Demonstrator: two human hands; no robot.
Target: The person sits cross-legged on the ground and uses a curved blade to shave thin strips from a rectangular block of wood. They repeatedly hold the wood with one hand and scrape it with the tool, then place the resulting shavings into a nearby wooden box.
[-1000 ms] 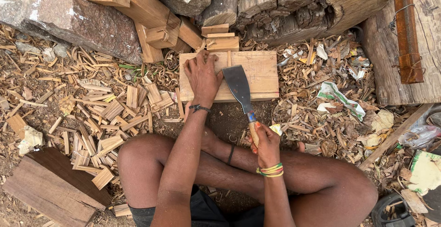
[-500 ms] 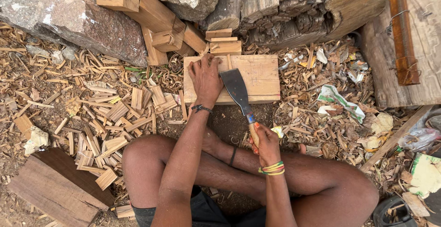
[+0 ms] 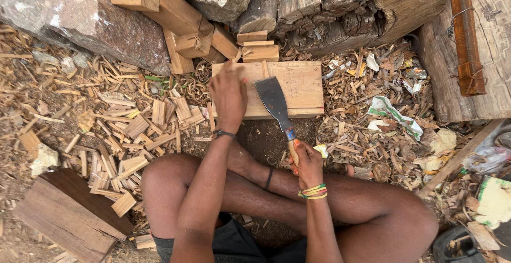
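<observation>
L hand [image 3: 228,93] now sits a bit farther left on the wooden block [image 3: 298,84] vs 1 s ago, fingers blurred, reaching over the block's top-left edge toward the small offcuts [image 3: 258,46] behind it. Broad chisel [image 3: 275,102] in R hand [image 3: 307,163] looks about the same, maybe tilted a touch more upright; blade tip is on the block approx mid-width. Camera view shifts slightly, so the block appears lower in frame.

Wood offcuts [image 3: 133,135] left; grey rock [image 3: 90,23]; logs [image 3: 340,7]; crumpled wrappers [image 3: 396,111] right.
</observation>
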